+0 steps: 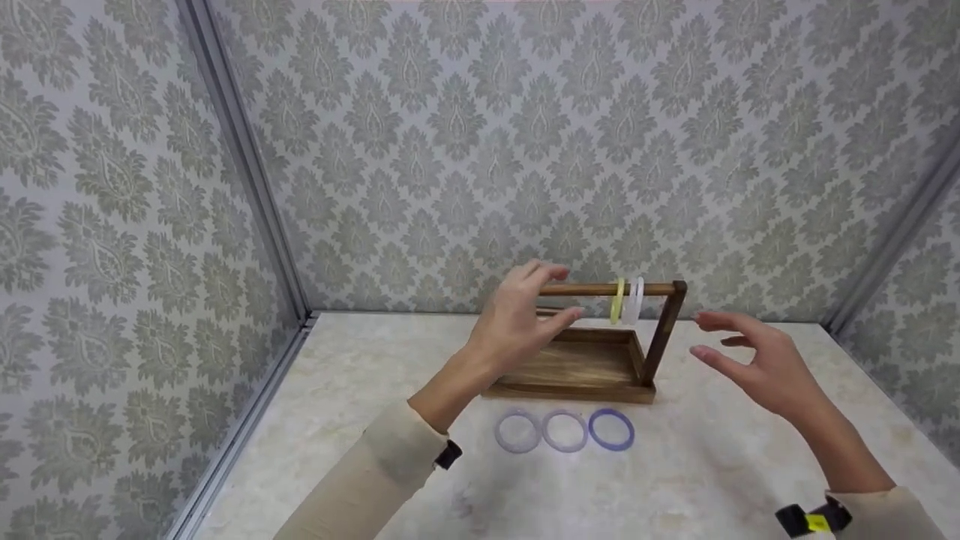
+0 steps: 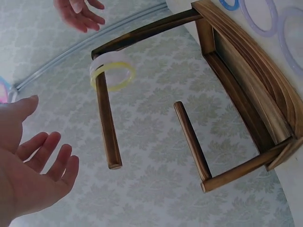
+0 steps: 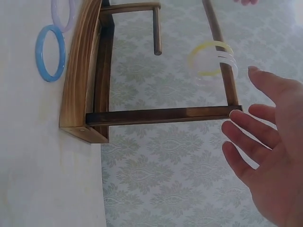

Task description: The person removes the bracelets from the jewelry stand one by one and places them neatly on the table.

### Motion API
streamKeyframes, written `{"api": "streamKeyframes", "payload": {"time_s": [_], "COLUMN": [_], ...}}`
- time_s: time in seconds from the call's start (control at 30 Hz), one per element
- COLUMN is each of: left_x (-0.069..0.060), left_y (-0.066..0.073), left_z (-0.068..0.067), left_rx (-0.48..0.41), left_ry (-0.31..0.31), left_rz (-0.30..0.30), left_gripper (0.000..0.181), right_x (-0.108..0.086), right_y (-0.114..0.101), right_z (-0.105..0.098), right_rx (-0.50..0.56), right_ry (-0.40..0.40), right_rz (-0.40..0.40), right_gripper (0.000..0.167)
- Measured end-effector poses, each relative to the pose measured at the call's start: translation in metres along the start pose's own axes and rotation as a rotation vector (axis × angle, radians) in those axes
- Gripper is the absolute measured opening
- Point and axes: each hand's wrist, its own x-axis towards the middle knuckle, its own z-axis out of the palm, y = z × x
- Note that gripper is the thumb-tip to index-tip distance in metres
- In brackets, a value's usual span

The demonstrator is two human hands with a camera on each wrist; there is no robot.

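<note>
Hanging yellow ring, between left fingers and right fingers, apart

The left sleeve was plain cream, a small black block at its end. The right sleeve, also cream, had a black mount with a yellow patch. Left hand and right hand were bare.
</note>
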Motion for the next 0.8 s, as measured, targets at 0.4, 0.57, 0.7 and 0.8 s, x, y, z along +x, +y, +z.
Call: {"api": "streamKeyframes", "payload": {"time_s": [0.4,0.57,0.7,0.8], "left_x": [0.017,0.028,0.037,0.043], "left_y": [0.022,0.023,0.018,0.011], "left_z": [0.027,0.040,0.051,0.058], "left_rx": [0.105,0.099,0.102,0.107], "left_ry": [-0.134,-0.178,-0.210,-0.233], "left_rz": [0.048,-0.004,0.004,0.014], "left_gripper": [0.068,0.072,0.072,0.073], "right_x": [0.039,0.055,0.063,0.067], "right_y": [0.016,0.023,0.028,0.032], "right_z": [0.011,0.017,0.023,0.026], "right_rx": [0.078,0.205,0.302,0.372], "right_ry": [0.022,-0.001,-0.016,-0.028], "right_rz": [0.111,0.178,0.194,0.205], "right_gripper": [0.058,0.061,0.059,0.056]}}
